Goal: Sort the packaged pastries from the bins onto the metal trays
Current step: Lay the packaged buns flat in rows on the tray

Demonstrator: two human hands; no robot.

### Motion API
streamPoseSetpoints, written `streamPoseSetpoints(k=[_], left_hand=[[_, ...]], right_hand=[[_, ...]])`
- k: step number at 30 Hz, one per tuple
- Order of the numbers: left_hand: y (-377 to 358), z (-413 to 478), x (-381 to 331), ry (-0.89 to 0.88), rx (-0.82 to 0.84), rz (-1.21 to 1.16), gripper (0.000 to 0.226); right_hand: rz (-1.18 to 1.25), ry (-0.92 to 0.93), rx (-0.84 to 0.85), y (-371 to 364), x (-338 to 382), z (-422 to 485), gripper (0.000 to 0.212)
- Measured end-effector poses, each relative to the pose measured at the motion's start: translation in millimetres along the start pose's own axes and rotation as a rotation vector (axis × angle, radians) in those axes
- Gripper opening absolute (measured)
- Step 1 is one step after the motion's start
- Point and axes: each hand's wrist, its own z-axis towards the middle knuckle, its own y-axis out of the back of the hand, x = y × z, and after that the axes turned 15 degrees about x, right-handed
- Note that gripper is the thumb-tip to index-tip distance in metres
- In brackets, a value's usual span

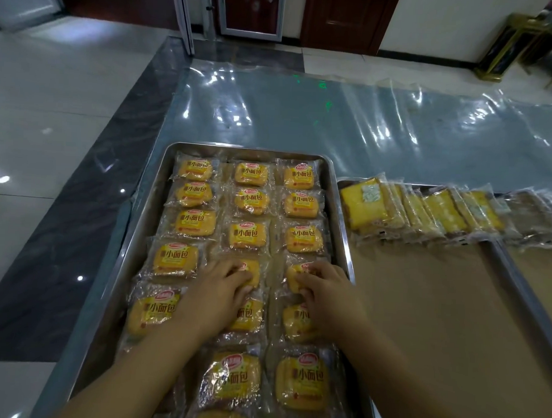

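A long metal tray (141, 226) holds three columns of clear-wrapped yellow small-bread packs (194, 226). My left hand (217, 296) grips the middle-column pack (250, 270) in the fourth row, fingers curled over it. My right hand (323, 291) grips the right-column pack (294, 280) in the same row. Both packs lie on the tray and are partly hidden by my fingers. To the right, a second metal tray (513, 279) lined with brown paper carries a row of wrapped yellow cake slices (425, 211) along its far edge.
A third tray (544, 280) shows at the far right edge. Everything sits on a clear plastic sheet (334, 123) spread over the floor. Grey and dark floor tiles (52, 138) lie to the left, doors (344, 20) and a gold stand (505, 45) beyond.
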Motion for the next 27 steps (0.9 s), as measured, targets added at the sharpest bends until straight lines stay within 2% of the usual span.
streamPoseSetpoints(k=[4,12,16,19,23,27], left_hand=[[-5,2,2,-0.017,-0.012,0.012,0.031],[-6,5,5,-0.032,0.067,0.004,0.043],[-3,-8,-3,-0.039,0.046,-0.014,0.046],[-1,-23,-9,-0.026,-0.013,-0.048,0.040],[-5,-43,-17,-0.013,-0.095,0.000,0.034],[-17,-55,-16,0.001,-0.048,0.025,0.033]], right_hand=[[-0.019,-0.028,0.032,-2,5,2,0.034],[0.097,-0.005,0.088,-6,4,0,0.045],[0.139,0.081,-0.098,-8,3,-20,0.037],[0.157,0.157,-0.202,-13,2,-38,0.031],[0.093,0.132,-0.071,-25,2,-57,0.033],[0.071,0.022,-0.027,-32,5,-62,0.038]])
